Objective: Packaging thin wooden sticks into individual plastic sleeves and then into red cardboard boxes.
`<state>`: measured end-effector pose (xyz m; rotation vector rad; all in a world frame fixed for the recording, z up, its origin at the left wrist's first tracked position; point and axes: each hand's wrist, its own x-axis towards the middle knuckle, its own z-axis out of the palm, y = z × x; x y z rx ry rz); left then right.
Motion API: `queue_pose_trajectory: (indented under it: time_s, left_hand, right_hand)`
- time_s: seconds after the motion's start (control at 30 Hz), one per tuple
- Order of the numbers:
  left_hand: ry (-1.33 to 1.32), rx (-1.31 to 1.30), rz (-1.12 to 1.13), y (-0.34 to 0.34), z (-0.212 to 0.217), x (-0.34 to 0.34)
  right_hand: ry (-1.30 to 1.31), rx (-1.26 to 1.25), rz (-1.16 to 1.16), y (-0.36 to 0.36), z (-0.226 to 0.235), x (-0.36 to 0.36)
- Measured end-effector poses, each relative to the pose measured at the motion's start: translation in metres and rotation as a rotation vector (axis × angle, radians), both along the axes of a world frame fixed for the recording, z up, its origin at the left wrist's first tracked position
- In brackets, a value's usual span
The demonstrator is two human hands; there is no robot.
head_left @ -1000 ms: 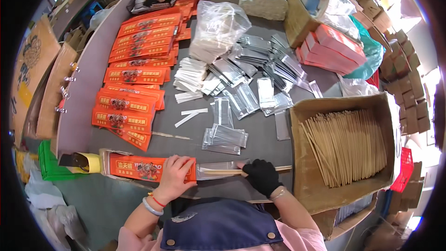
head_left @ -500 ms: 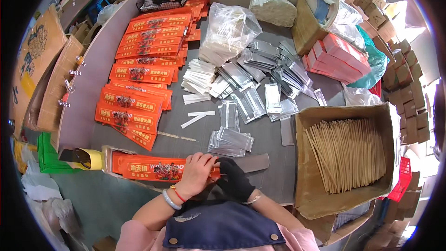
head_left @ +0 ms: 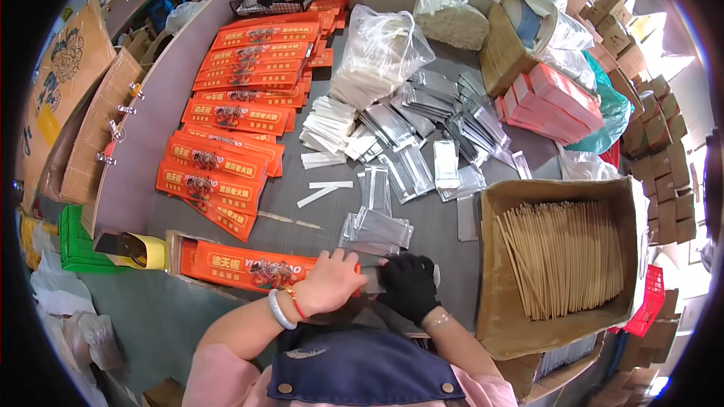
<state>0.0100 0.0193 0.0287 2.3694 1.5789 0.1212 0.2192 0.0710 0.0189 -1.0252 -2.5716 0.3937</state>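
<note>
**Hands closed in at the sleeve mouth**

Both hands had pulled together since a second earlier, when the right one was out at the chopsticks box with sticks across the table edge; those loose sticks were gone from view. Likely read: the sticks went into the sleeve, but the insertion itself was hidden.

Left hand (head_left: 329,283), bare with a pale bangle, lay palm-down and closed over the right end of the orange paper sleeve (head_left: 253,267), pressing it flat on the grey table (head_left: 332,215). Right hand (head_left: 409,286), in a black glove, was curled tight just beside it, gripping a clear foil-backed pouch (head_left: 375,279) at the sleeve's mouth; fingertips not visible, so exact pinch unclear.

Just above the hands sat a small stack of clear pouches (head_left: 375,227). To the right, an open cardboard box of wooden chopsticks (head_left: 562,256). Farther up, rows of orange sleeves (head_left: 234,120) and a spread of silver pouches (head_left: 422,124). Yellow tape roll (head_left: 143,250) at left.

The far-side person was cut off.
</note>
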Motion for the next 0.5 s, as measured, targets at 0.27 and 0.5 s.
queue_pose_trajectory:
  time_s: [0.27, 0.5]
  left_hand:
    - [0.200, 0.378, 0.255, 0.030, 0.036, -0.099]
    - [-0.194, 0.098, 0.762, -0.055, -0.047, -0.028]
  right_hand:
    - [0.032, -0.116, -0.252, 0.007, 0.011, 0.050]
    - [-0.177, -0.180, -0.123, -0.008, 0.021, 0.029]
